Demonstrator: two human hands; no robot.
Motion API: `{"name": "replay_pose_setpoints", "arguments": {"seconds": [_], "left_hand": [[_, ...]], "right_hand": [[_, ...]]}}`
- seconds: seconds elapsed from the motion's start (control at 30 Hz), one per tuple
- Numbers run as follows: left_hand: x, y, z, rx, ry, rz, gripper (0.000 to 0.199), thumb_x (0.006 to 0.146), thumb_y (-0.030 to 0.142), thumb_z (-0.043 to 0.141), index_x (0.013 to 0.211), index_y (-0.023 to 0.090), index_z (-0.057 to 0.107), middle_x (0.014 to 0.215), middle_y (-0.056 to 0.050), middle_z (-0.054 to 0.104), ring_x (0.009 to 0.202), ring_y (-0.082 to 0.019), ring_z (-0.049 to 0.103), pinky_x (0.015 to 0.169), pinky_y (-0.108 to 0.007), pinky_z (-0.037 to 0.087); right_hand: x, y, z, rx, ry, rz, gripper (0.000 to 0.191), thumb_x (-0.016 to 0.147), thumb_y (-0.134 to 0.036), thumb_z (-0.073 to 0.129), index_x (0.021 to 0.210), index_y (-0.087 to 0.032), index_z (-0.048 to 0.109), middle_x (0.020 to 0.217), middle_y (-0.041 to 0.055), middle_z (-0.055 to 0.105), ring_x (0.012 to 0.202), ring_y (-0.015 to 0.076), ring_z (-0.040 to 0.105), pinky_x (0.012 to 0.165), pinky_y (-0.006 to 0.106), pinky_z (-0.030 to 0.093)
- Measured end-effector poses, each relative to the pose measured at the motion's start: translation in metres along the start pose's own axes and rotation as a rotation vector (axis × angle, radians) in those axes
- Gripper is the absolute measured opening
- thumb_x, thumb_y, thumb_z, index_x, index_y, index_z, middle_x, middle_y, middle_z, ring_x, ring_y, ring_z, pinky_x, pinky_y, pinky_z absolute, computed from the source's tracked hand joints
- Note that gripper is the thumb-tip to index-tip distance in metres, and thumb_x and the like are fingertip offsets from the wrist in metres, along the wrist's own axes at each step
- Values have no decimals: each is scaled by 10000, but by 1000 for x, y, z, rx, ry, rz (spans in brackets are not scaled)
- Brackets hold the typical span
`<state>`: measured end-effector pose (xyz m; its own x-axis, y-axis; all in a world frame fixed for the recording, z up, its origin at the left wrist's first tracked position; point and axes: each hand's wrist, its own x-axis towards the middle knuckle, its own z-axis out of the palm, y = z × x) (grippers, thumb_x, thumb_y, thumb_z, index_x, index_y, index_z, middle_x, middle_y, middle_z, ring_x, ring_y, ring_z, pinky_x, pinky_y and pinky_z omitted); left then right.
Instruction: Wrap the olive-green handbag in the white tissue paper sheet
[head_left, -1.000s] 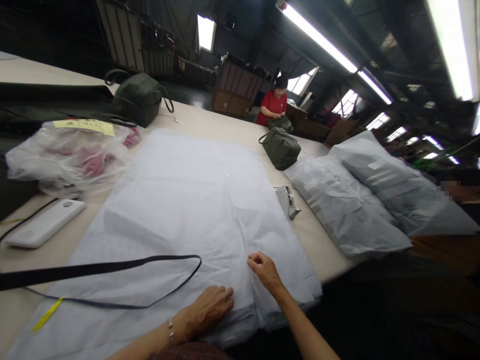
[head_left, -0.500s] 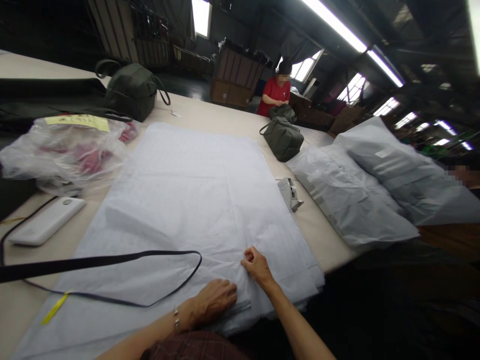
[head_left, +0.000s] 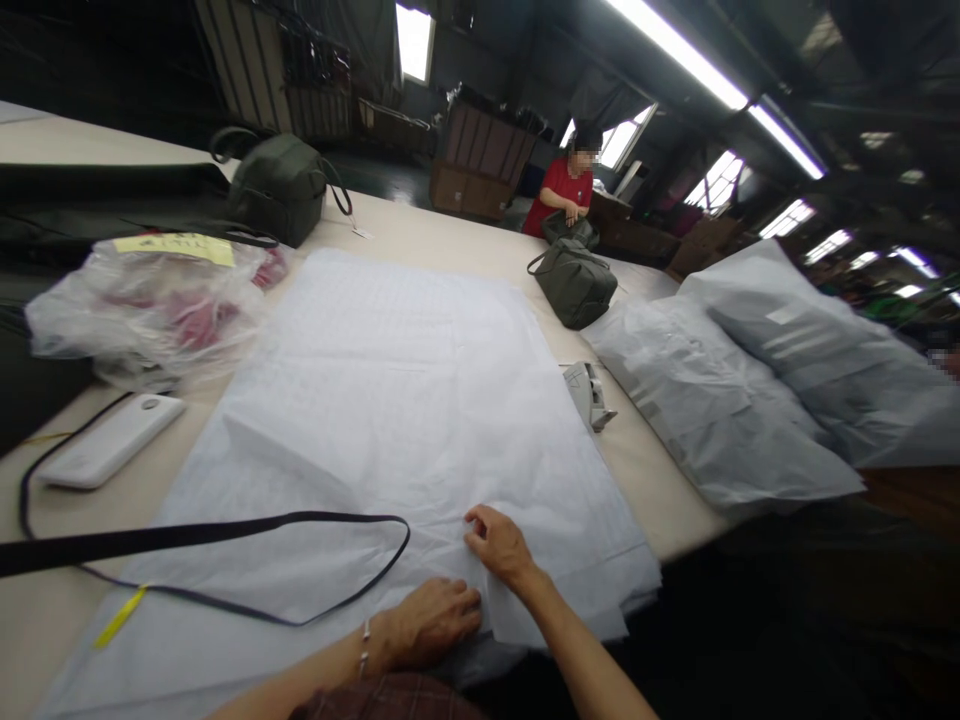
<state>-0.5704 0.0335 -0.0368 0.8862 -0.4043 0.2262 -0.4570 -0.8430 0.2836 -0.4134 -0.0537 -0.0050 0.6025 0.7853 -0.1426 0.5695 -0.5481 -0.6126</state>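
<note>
A stack of white translucent plastic bags [head_left: 360, 380] lies flat on the table in front of me. My left hand [head_left: 439, 620], with a bracelet at the wrist, rests palm down at the stack's near edge, its fingers curled over that edge; the fingertips are hidden. Just above and to the right, my right hand [head_left: 499, 545] is closed in a pinch on the top bag, where a loose flap shows under the wrist. A long black strap [head_left: 300, 518] loops across the bags left of my hands.
A white power bank [head_left: 112, 440] and a clear bag with red contents [head_left: 165, 300] lie left. Dark green bags [head_left: 277, 190] stand farther back. To the right are a grey tape dispenser [head_left: 589, 395] and filled translucent bags [head_left: 720, 400]. A person in red [head_left: 562, 190] handles a bag beyond.
My right hand has moved left and slightly down, shifting the top bag's near edge. My left hand stays close to the same place. The whole view has swung slightly.
</note>
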Motion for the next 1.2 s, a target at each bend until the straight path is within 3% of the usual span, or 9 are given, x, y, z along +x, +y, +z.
{"name": "replay_pose_setpoints", "arguments": {"seconds": [0.2,0.37,0.5,0.57,0.67,0.8,0.97,1.1,1.2], "left_hand": [[-3,-2,-2,-80,4,15,129,903,251,609,799,202,550,843,1,616,701,-160,544,528,-313,381],[-8,-4,-4,-176,-13,69,206,910,325,600,753,206,542,792,5,604,708,-150,547,601,-292,421],[-12,-7,-6,-220,62,-69,181,982,258,453,833,205,540,809,8,607,667,-128,530,600,-249,409],[-10,-11,-5,-197,112,-149,172,990,204,394,926,196,553,923,-26,623,768,-148,552,677,-253,429],[-4,-16,1,-156,135,-155,174,987,180,391,1047,196,553,1052,-50,618,884,-175,557,773,-281,441],[0,-17,11,-131,117,-116,179,977,241,472,825,196,556,857,-17,609,744,-168,523,700,-292,422],[-2,-15,16,-132,118,-102,189,989,240,457,829,183,541,871,-20,594,713,-150,492,654,-283,402],[-3,-13,17,-123,111,-83,143,973,219,498,842,192,547,915,-16,602,737,-162,483,660,-298,393],[-4,-13,18,-117,113,-94,96,967,193,512,879,191,550,901,-16,597,758,-169,485,671,-300,388]], "right_hand": [[4,5,0,-18,-68,-56,206,873,-270,507,956,-253,695,882,2,695,822,165,618,798,280,465],[6,16,-1,-12,-99,-62,242,791,-210,574,993,-267,695,783,-29,654,710,143,588,695,242,454],[-5,19,1,-22,-103,-111,332,758,-214,635,1081,-286,669,899,-21,635,736,132,573,716,236,452],[-9,21,1,-27,-105,-132,361,754,-223,658,1110,-284,660,936,-14,627,747,132,573,730,240,457],[-11,22,0,-29,-107,-151,378,753,-218,666,1127,-267,651,951,-8,622,710,122,564,711,236,469],[-11,25,-1,-31,-119,-180,390,740,-172,654,1122,-254,646,955,-9,618,674,107,560,695,226,485],[-13,27,0,-52,-133,-230,433,706,-165,694,1129,-241,639,993,9,609,695,120,572,726,255,515],[-21,30,0,-77,-107,-360,453,718,-177,711,1157,-230,616,1051,45,620,920,182,610,857,298,528],[-33,38,-1,-152,-28,-441,444,790,-224,682,1222,-222,581,1183,94,623,1120,232,573,991,390,485]]}}
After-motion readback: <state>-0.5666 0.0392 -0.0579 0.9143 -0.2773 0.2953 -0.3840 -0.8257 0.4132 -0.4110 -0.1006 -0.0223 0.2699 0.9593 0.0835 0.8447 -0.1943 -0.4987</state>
